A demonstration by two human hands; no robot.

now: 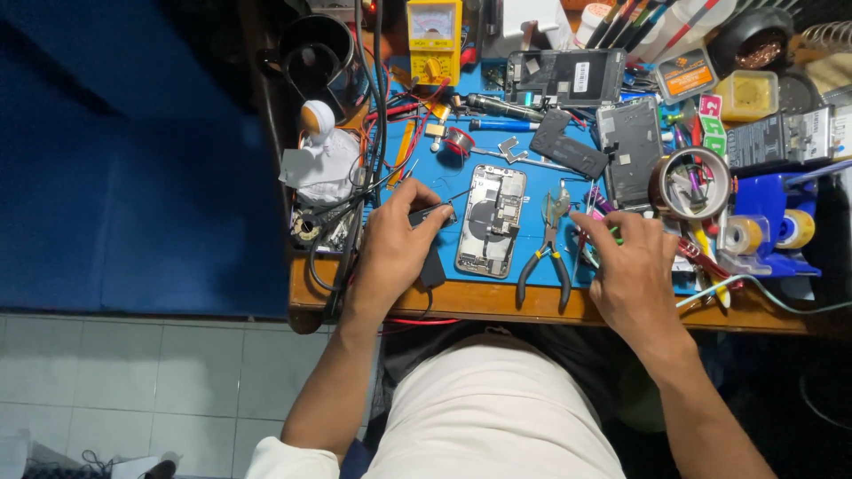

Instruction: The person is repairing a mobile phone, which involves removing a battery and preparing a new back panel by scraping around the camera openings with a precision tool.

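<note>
An opened phone [491, 220] lies face down on the blue work mat [444, 168], its circuit board and coil showing. My left hand [395, 244] rests just left of it and grips a small black part [432, 213] between thumb and fingers. My right hand [626, 266] lies palm down to the right, fingers spread over small tools and bits at the mat's right side. Black-handled pliers [546, 257] lie between the phone and my right hand.
A yellow multimeter [433, 40] stands at the back. Other phone housings [565, 77] and black covers [568, 146] lie behind the phone. A roll of brown tape [695, 184], a blue tape dispenser [772, 226] and cables [355, 204] crowd the wooden table's [479, 302] sides.
</note>
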